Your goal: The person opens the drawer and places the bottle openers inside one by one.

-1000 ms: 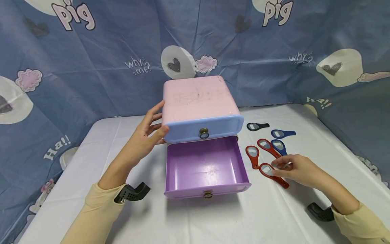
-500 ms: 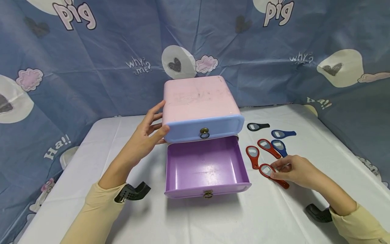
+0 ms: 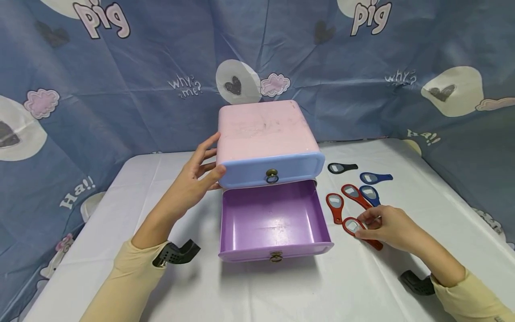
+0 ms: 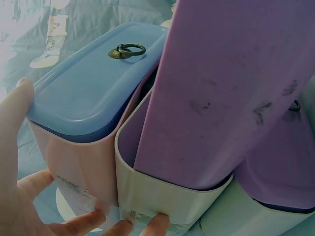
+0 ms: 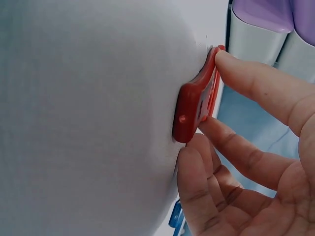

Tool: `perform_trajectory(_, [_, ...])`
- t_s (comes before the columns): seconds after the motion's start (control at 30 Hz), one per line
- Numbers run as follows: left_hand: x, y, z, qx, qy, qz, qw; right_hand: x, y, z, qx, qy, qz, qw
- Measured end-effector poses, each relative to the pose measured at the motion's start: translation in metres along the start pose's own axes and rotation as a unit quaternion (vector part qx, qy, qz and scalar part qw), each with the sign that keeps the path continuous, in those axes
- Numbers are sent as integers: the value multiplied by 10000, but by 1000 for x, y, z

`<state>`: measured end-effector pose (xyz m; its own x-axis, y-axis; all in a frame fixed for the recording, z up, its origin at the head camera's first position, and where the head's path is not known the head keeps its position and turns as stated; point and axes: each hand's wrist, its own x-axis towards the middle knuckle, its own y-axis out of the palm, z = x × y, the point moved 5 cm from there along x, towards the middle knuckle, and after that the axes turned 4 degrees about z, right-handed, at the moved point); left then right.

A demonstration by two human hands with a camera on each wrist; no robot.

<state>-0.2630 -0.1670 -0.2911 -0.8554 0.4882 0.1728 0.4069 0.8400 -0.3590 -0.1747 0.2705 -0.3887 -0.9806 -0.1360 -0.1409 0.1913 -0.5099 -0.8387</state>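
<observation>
My left hand (image 3: 183,190) lies against the left side of a pink-topped drawer unit (image 3: 261,129), fingers spread and thumb at the front corner of its blue drawer (image 3: 241,173). Below that, a purple drawer (image 3: 265,223) is pulled out with nothing in it. In the left wrist view, the left fingertips (image 4: 157,223) touch the casing. To the right of the unit, my right hand (image 3: 396,228) pinches the edges of a red bottle opener (image 3: 374,243) that lies on the cloth. The right wrist view shows thumb and index finger on opposite edges of this red opener (image 5: 186,110).
Two more red openers (image 3: 335,208) (image 3: 354,193), two blue ones (image 3: 374,178) (image 3: 369,194) and a black one (image 3: 339,168) lie right of the unit. Another purple drawer (image 4: 280,172) is closed below the pulled-out one. A patterned blue curtain (image 3: 153,112) hangs behind the white-covered table (image 3: 281,299).
The right hand has shifted slightly left, and its thumb and index finger have closed in on the nearest red opener. The left hand keeps its place on the unit.
</observation>
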Motion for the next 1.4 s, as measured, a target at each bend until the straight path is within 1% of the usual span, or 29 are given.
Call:
perform_trajectory(0.2, [1, 1, 0, -5, -27, 1, 10000, 0, 0, 1, -16, -86, 6, 10000])
perform_trajectory(0.33, [1, 1, 1, -9, -32, 14, 10000, 0, 1, 1, 71, -118, 47, 9999])
perform_trajectory(0.53, [1, 1, 1, -4, -14, 21, 10000, 1, 1, 2, 231, -263, 182, 9992])
perform_trajectory(0.8, [1, 0, 1, 32, -35, -11, 10000, -2, -5, 2, 190, -455, 355, 9982])
perform_trajectory(0.9, [1, -1, 1, 44, -35, 1, 10000, -6, -8, 1, 303, -440, 489, 9974])
perform_trajectory(1.03, [1, 0, 1, 48, -42, 23, 10000, -10, -12, 1, 592, -402, 643, 9954])
perform_trajectory(1.17, [1, -1, 2, 49, -46, 12, 10000, -13, -19, 4, 713, -364, 588, 9951])
perform_trajectory(1.3, [0, -1, 1, 37, -32, 15, 10000, -17, -29, 11, 577, -325, 458, 9968])
perform_trajectory(1.4, [1, 0, 0, 32, -28, 29, 10000, -20, -38, 18, 443, -428, 281, 9977])
